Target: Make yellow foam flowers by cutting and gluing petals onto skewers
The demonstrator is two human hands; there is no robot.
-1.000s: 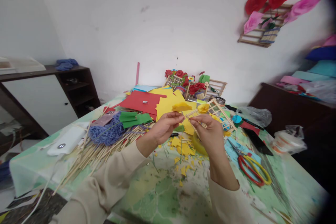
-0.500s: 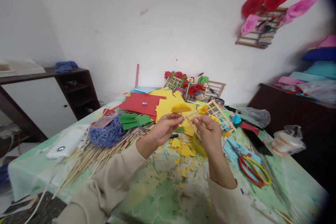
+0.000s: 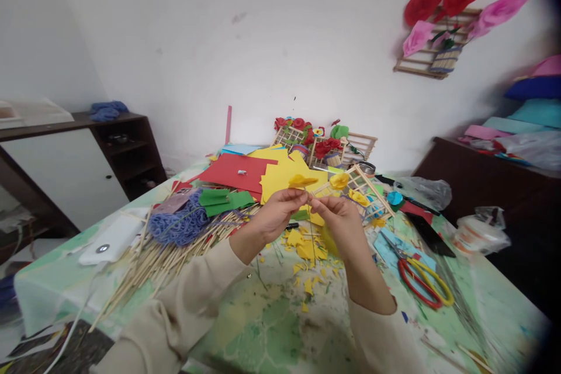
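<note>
A yellow paper flower stands upright on a thin wire stem that hangs down over the table. My left hand is closed, pinching the stem just beneath the bloom. Thumb and forefinger of my right hand are pressed together on the stem too, touching the left fingertips. What exactly lies between the right fingertips is too small to see clearly. Behind the right hand leans a small bamboo-stick lattice with yellow paper flowers around it. Yellow paper scraps lie below the hands.
Scissors with red and yellow handles lie to the right, near thin wires. On the left are bamboo sticks, purple yarn, green paper and a white device. Red paper lies behind.
My right hand has moved left, bringing its fingertips against my left fingertips at the stem. The left hand and the flower have barely moved.
</note>
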